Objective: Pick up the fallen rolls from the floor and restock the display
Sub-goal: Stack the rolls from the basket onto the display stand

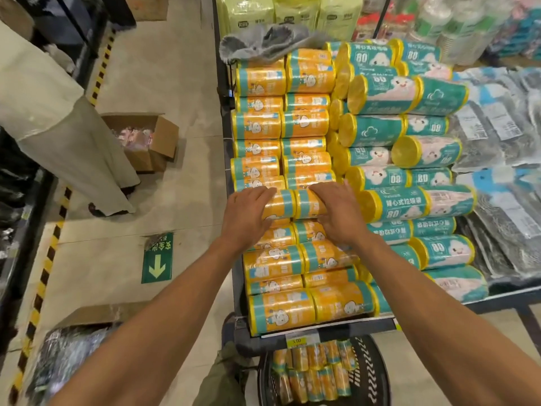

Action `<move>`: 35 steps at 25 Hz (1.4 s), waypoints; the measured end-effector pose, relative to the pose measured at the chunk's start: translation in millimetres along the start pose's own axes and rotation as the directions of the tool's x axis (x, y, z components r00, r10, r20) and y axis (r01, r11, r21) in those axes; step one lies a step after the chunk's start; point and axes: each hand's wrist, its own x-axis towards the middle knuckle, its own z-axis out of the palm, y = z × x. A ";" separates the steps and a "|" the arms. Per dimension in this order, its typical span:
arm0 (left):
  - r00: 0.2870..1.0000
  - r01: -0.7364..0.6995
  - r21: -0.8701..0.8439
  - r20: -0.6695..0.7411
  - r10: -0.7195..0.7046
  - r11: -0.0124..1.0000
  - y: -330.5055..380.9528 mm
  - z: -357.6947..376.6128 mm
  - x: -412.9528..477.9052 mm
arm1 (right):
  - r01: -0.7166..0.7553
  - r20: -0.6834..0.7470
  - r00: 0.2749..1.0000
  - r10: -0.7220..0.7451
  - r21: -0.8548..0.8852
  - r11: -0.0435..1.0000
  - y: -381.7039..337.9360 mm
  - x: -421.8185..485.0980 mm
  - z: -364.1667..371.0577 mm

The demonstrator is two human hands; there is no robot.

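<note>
Orange-and-teal rolls fill two columns on the display shelf [336,328]. My left hand [248,218] lies on the left roll [281,205] of a pair on top of the stack, fingers spread flat along it. My right hand [336,212] lies over the right roll [310,204], fingers resting on its far side and thumb near its underside. Both rolls sit end to end across the two columns. Below the shelf, a black basket [371,373] holds several more orange rolls [313,370].
Teal rolls with yellow ends [389,136] are stacked to the right, then dark packets [503,136]. A grey cloth [263,43] lies at the far end. Open cardboard boxes [152,139] and a green arrow sign [157,257] are on the floor at left.
</note>
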 end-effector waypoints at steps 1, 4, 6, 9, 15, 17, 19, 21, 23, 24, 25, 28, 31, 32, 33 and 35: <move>1.000 -0.008 0.011 -0.006 0.008 1.000 -1.0 1.6 0.0 | 0.023 0.006 1.000 -0.023 0.000 1.000 3.3 -2.0 1.6; 1.000 -0.010 0.034 -0.024 0.011 0.999 0.3 4.2 -1.1 | 0.084 0.047 0.995 -0.085 0.022 0.996 13.9 -0.2 3.2; 0.999 -0.022 0.038 -0.032 0.023 0.999 -0.1 5.6 0.6 | 0.101 0.105 0.989 -0.103 0.025 0.995 19.6 7.6 0.8; 0.998 -0.045 0.057 0.035 0.043 0.997 -1.3 2.1 -1.7 | 0.075 0.149 0.986 -0.072 -0.015 0.997 15.0 9.5 -2.9; 0.998 0.014 -0.016 0.062 -0.013 1.000 11.4 -24.0 -41.3 | -0.084 0.005 0.996 0.084 0.012 0.996 -22.9 -58.4 -20.1; 0.998 0.057 -0.076 -0.013 -0.058 0.995 26.4 -34.7 -72.1 | -0.072 -0.093 0.993 0.076 0.045 0.996 -21.5 -95.8 -35.0; 0.992 0.103 -0.101 -0.066 -0.110 0.990 47.5 -39.6 -115.0 | -0.052 -0.156 0.986 0.063 0.078 0.996 -21.3 -137.3 -48.2; 0.986 0.126 -0.105 -0.099 -0.136 0.986 68.9 -37.3 -158.5 | -0.060 -0.154 0.985 0.075 0.104 0.993 -26.7 -180.3 -54.2; 0.980 0.158 -0.124 -0.102 -0.171 0.980 90.2 -33.4 -201.1 | -0.081 -0.106 0.990 0.091 0.096 0.992 -35.4 -228.7 -50.3; 0.978 0.171 -0.141 -0.098 -0.186 0.975 100.5 -30.5 -221.1 | -0.098 -0.077 0.992 0.105 0.086 0.991 -38.4 -251.8 -45.2; 0.977 0.175 -0.150 -0.093 -0.190 0.973 109.7 -27.0 -239.1 | -0.111 -0.048 0.992 0.114 0.073 0.991 -39.7 -272.9 -38.4; 0.976 0.178 -0.168 -0.093 -0.195 0.970 130.6 -13.7 -281.8 | -0.143 0.049 0.989 0.142 0.013 0.990 -43.2 -319.3 -19.7; 0.967 0.218 -0.212 -0.087 -0.241 0.953 138.5 2.1 -317.2 | -0.200 0.119 0.972 0.204 -0.041 0.979 -50.9 -362.0 -3.0; 0.965 0.220 -0.235 -0.090 -0.247 0.947 140.6 9.8 -328.0 | -0.227 0.133 0.964 0.231 -0.045 0.973 -52.5 -376.9 1.6; 0.964 0.221 -0.258 -0.088 -0.251 0.941 142.4 18.6 -339.2 | -0.253 0.149 0.955 0.257 -0.050 0.966 -53.6 -391.8 6.2; 0.968 0.240 -0.291 -0.002 -0.251 0.926 146.3 44.9 -364.2 | -0.314 0.187 0.929 0.319 -0.059 0.948 -50.5 -424.3 19.2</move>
